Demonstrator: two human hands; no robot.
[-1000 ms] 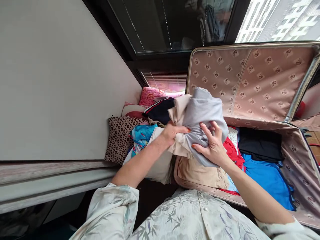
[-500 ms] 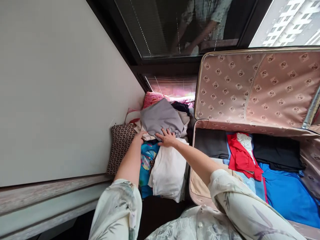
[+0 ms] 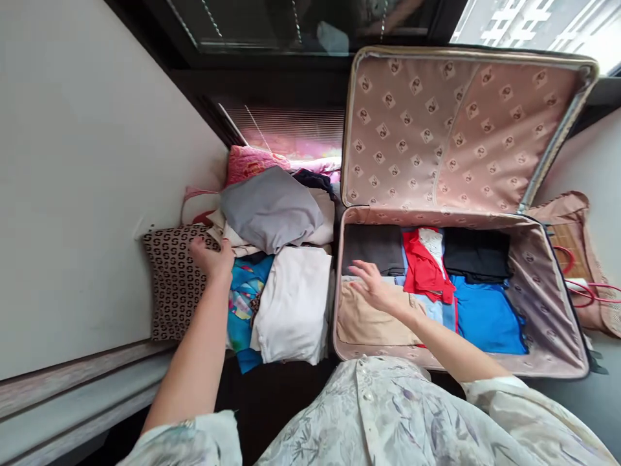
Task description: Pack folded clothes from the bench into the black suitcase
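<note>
The gray cloth (image 3: 272, 207) lies on the clothes pile left of the suitcase (image 3: 553, 323), its longer axis running roughly left to right, one blunt corner pointing toward the person and a peak toward the window (image 3: 272, 84). Just in front of it, the white cloth (image 3: 294, 307) has its long axis running away from the person. The left hand (image 3: 212, 260) is before the cushion (image 3: 172, 278), near the gray cloth's left end, thumb and fingers apart and holding nothing; contact with either is unclear. The right hand (image 3: 376, 285), fingers loosely spread and holding nothing, is over the suitcase's left part, near the dark cloth (image 3: 371, 246) and the beige cloth (image 3: 373, 323), which stretches left to right. The suitcase also lies lengthwise left to right, lid raised on the window side.
</note>
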